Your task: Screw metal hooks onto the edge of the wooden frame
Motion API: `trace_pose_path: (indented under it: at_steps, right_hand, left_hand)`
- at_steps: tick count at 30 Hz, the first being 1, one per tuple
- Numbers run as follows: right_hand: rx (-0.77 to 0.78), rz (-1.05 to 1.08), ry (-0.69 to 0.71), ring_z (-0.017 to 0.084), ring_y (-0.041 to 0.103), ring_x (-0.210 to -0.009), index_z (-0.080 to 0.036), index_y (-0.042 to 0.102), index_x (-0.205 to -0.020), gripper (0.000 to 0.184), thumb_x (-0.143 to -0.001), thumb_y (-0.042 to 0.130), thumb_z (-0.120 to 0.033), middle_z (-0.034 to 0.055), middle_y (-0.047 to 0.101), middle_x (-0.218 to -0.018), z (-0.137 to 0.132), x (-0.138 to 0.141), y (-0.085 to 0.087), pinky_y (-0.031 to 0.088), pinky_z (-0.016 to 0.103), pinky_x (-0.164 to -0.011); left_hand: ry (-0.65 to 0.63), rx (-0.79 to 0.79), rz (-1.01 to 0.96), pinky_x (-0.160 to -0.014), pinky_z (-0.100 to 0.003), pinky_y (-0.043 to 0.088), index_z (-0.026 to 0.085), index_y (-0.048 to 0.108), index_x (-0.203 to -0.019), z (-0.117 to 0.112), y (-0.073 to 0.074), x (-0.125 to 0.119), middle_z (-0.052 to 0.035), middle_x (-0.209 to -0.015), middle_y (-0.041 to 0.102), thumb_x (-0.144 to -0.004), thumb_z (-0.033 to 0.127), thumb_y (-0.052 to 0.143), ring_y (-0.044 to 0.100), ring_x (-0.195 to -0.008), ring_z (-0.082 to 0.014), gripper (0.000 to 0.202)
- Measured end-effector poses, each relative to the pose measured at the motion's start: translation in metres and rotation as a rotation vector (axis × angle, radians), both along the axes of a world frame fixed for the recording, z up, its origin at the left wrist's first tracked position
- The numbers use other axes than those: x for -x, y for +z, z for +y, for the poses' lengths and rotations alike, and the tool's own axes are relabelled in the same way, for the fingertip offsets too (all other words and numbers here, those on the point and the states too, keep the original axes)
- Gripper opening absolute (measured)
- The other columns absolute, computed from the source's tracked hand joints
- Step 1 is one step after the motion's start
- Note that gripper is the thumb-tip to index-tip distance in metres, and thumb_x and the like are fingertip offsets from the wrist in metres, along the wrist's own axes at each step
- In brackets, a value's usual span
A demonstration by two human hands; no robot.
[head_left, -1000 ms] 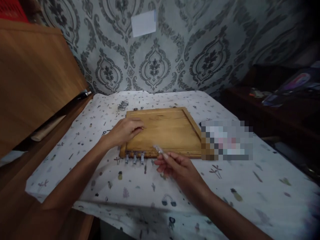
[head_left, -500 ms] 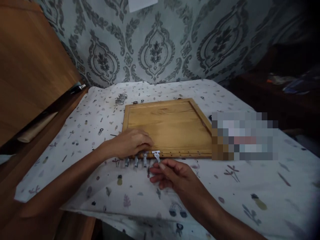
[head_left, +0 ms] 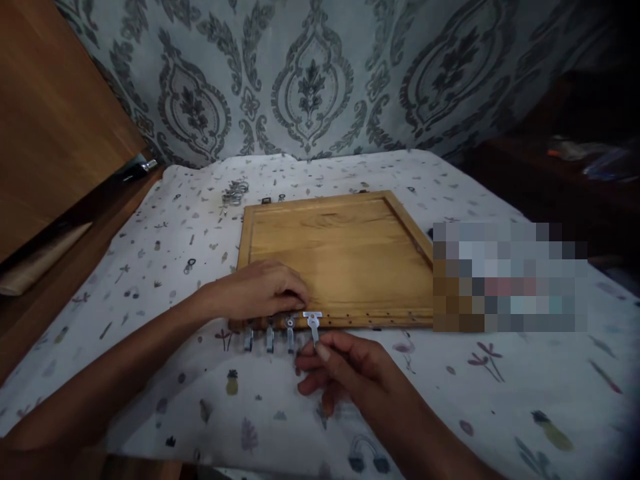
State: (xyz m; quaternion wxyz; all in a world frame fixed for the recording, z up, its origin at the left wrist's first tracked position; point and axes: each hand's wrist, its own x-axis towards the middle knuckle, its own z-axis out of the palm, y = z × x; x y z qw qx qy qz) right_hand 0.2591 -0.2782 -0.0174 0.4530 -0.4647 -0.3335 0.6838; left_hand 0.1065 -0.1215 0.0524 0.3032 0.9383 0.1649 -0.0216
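Lowering hook to board (right hand).

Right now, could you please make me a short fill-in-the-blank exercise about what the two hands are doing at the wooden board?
1. The left hand rests on the wooden board, at its near ____ corner.
2. The right hand pinches a metal hook against the board's ____ edge.
3. Left of that hook, ____ more hooks sit along the same edge.
Missing words: left; near; three.

Printed tablecloth, damask wallpaper, wooden cabinet at left.
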Motion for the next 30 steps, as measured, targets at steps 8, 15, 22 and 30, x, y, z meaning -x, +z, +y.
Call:
trace_pose_path:
  at_steps: [8,15,22,30]
  right_hand:
    - [0.024,0.016,0.033,0.018,0.071,-0.069,-0.018,0.069,-0.089,0.044,-0.081,0.068,-0.062,0.0092,0.072,-0.087,0.000,0.001,0.000,0.051,0.022,-0.044]
    - [0.091,-0.004,-0.039,0.018,0.070,-0.070,-0.020,0.070,-0.088,0.037,-0.083,0.069,-0.056,0.0086,0.072,-0.088,-0.004,0.005,0.012,0.051,0.021,-0.044]
    - [0.060,-0.006,0.062,0.022,0.071,-0.076,-0.020,0.069,-0.088,0.047,-0.080,0.066,-0.065,0.0112,0.070,-0.091,0.000,0.003,0.000,0.050,0.020,-0.040]
    - [0.050,-0.003,0.088,0.022,0.072,-0.079,-0.022,0.069,-0.094,0.038,-0.088,0.061,-0.058,0.0106,0.070,-0.095,-0.004,0.000,-0.006,0.052,0.020,-0.041]
  left_hand:
    - [0.027,0.089,-0.003,-0.070,-0.018,0.045,0.016,0.073,-0.089,0.000,0.001,-0.002,-0.0008,-0.086,0.073,-0.090,0.016,0.060,0.066,-0.078,-0.0103,0.013]
    - [0.054,0.173,-0.007,-0.069,-0.018,0.046,0.017,0.074,-0.089,0.001,-0.003,-0.001,-0.0004,-0.085,0.073,-0.090,0.018,0.061,0.065,-0.077,-0.0101,0.013]
    - [0.090,0.196,-0.006,-0.067,-0.017,0.045,0.016,0.074,-0.086,-0.001,-0.002,-0.002,-0.0006,-0.081,0.073,-0.088,0.017,0.064,0.065,-0.075,-0.0099,0.011]
    - [0.115,0.182,-0.008,-0.064,-0.018,0.043,0.017,0.074,-0.080,-0.003,-0.003,-0.003,0.0000,-0.075,0.070,-0.088,0.021,0.064,0.062,-0.070,-0.0097,0.013]
